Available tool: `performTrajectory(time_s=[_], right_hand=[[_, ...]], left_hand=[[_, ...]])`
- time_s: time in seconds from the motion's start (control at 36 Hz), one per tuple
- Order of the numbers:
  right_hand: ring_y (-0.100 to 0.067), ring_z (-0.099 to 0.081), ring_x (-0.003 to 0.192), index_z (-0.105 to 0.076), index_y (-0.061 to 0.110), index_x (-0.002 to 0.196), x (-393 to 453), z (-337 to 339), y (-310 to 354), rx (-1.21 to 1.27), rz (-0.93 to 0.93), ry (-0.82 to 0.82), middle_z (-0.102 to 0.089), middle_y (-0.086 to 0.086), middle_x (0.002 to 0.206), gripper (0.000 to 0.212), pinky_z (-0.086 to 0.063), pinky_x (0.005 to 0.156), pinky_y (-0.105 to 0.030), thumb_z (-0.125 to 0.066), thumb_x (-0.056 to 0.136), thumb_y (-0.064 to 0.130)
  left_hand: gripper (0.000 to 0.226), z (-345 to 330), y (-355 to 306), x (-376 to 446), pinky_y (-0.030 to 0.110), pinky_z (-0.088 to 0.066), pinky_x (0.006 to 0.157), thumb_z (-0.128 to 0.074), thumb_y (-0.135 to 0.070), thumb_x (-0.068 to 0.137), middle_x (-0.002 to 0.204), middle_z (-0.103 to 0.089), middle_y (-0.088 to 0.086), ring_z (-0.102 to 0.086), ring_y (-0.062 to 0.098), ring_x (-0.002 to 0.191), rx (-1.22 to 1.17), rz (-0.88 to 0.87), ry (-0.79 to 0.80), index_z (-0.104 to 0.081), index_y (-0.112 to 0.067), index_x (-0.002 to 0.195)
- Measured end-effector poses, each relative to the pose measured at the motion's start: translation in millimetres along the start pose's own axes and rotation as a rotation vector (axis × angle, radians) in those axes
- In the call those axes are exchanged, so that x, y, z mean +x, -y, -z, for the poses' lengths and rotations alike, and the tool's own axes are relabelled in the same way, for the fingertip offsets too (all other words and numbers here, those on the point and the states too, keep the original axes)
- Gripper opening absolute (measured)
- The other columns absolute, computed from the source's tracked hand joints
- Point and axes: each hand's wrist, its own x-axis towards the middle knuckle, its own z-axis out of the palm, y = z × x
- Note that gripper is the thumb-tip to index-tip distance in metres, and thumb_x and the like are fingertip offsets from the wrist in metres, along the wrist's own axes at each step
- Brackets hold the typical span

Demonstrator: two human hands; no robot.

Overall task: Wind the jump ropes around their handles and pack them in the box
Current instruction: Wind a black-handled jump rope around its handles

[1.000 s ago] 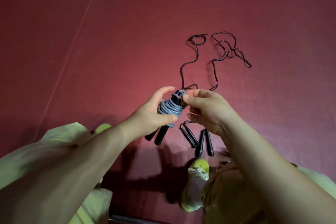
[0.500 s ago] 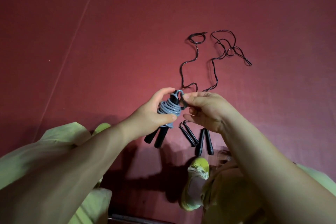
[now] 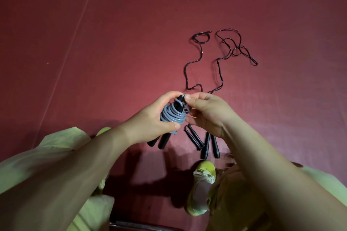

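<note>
My left hand (image 3: 150, 120) grips a grey jump rope (image 3: 171, 117) coiled around its two black handles, whose lower ends (image 3: 159, 141) stick out below my fingers. My right hand (image 3: 208, 112) pinches the last grey loop at the handles' top end. On the red floor beyond lie two black jump ropes (image 3: 219, 58), unwound and wavy. Their black handles (image 3: 204, 144) rest just under my right hand. No box is in view.
The red mat (image 3: 112, 43) stretches ahead, with a seam line running diagonally at the left. A yellow shoe (image 3: 201, 187) and pale green trouser legs (image 3: 47, 155) fill the bottom of the view. A dark metal bar (image 3: 131, 225) shows at the bottom edge.
My right hand has drawn the grey rope's end loop over toward the top of the handles. Both hands have stayed in nearly the same place.
</note>
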Motion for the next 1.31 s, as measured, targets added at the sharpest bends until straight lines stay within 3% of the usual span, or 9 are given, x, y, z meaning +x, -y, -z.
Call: performTrajectory(time_s=[0.14, 0.25, 0.36, 0.5, 0.75, 0.83, 0.92, 1.06, 1.31], right_hand=[[-0.006, -0.041, 0.049, -0.053, 0.013, 0.072, 0, -1, 0, 0.079, 0.052, 0.03, -0.049, 0.001, 0.062, 0.022, -0.051, 0.053, -0.022, -0.059, 0.093, 0.017], [-0.006, -0.039, 0.048, -0.052, 0.014, 0.07, 0, -4, 1, 0.123, 0.107, 0.081, -0.044, 0.004, 0.055, 0.025, -0.05, 0.055, -0.02, -0.055, 0.095, 0.018], [-0.006, -0.05, 0.05, -0.057, 0.009, 0.09, -1, -1, 6, 0.156, 0.118, 0.172, -0.055, 0.001, 0.061, 0.003, -0.053, 0.055, -0.02, -0.055, 0.091, 0.01], [-0.004, -0.043, 0.047, -0.062, 0.007, 0.1, -1, 2, 3, 0.067, 0.131, 0.215, -0.052, 0.0, 0.063, 0.019, -0.046, 0.048, -0.018, -0.061, 0.082, 0.013], [-0.007, -0.038, 0.046, -0.059, 0.011, 0.077, 0, -3, -7, -0.227, 0.291, 0.022, -0.047, 0.004, 0.055, 0.019, -0.037, 0.044, -0.021, -0.057, 0.096, 0.012], [-0.006, -0.035, 0.044, -0.059, 0.011, 0.084, 1, -3, -7, -0.179, 0.301, 0.009, -0.047, 0.006, 0.054, 0.013, -0.033, 0.041, -0.02, -0.055, 0.096, 0.012], [-0.005, -0.032, 0.044, -0.063, 0.012, 0.101, 1, -1, -3, -0.085, 0.244, 0.055, -0.047, 0.005, 0.058, 0.01, -0.029, 0.041, -0.018, -0.054, 0.097, 0.014], [-0.005, -0.029, 0.045, -0.062, 0.011, 0.093, 0, 4, 3, -0.063, 0.179, 0.144, -0.039, 0.003, 0.057, 0.014, -0.027, 0.04, -0.016, -0.049, 0.097, 0.014], [-0.007, -0.035, 0.05, -0.061, 0.02, 0.073, -2, 14, 7, 0.136, 0.031, 0.412, -0.038, 0.003, 0.064, 0.03, -0.025, 0.04, -0.016, -0.054, 0.085, 0.047]], left_hand=[[0.063, 0, -1, 1, 0.045, -0.042, 0.106, -0.069, -0.033, 0.065, 0.122, -0.059, -0.004, -0.057, 0.016, 0.117, -0.127, -0.03, -0.02, -0.045, -0.068, 0.113], [0.055, 1, 0, 2, 0.044, -0.047, 0.097, -0.07, -0.035, 0.062, 0.103, -0.063, -0.003, -0.061, 0.013, 0.099, -0.238, -0.007, -0.052, -0.048, -0.061, 0.106], [0.058, 6, 4, 4, 0.036, -0.05, 0.085, -0.071, -0.034, 0.058, 0.093, -0.065, -0.009, -0.061, 0.01, 0.088, -0.315, 0.035, -0.091, -0.045, -0.041, 0.109], [0.054, 5, 3, 2, 0.048, -0.048, 0.094, -0.073, -0.034, 0.058, 0.105, -0.059, 0.007, -0.059, 0.02, 0.095, -0.287, 0.043, -0.033, -0.049, -0.055, 0.101], [0.051, 2, 0, -1, 0.05, -0.049, 0.089, -0.072, -0.034, 0.058, 0.108, -0.056, 0.024, -0.057, 0.022, 0.089, -0.288, 0.057, 0.004, -0.051, -0.06, 0.097], [0.055, 0, 1, -2, 0.044, -0.05, 0.087, -0.072, -0.033, 0.057, 0.103, -0.059, 0.014, -0.059, 0.019, 0.09, -0.343, 0.07, 0.02, -0.051, -0.053, 0.104], [0.062, -2, 3, -3, 0.028, -0.049, 0.079, -0.073, -0.032, 0.057, 0.1, -0.062, 0.005, -0.062, 0.01, 0.089, -0.417, 0.085, 0.022, -0.048, -0.036, 0.113], [0.062, -3, 1, -3, 0.023, -0.049, 0.072, -0.074, -0.03, 0.056, 0.092, -0.065, -0.001, -0.064, 0.008, 0.082, -0.515, 0.117, 0.015, -0.049, -0.034, 0.113], [0.066, 4, -8, -8, 0.046, -0.051, 0.081, -0.074, -0.022, 0.06, 0.108, -0.068, 0.011, -0.068, 0.031, 0.089, -0.729, 0.135, 0.156, -0.052, -0.027, 0.122]])
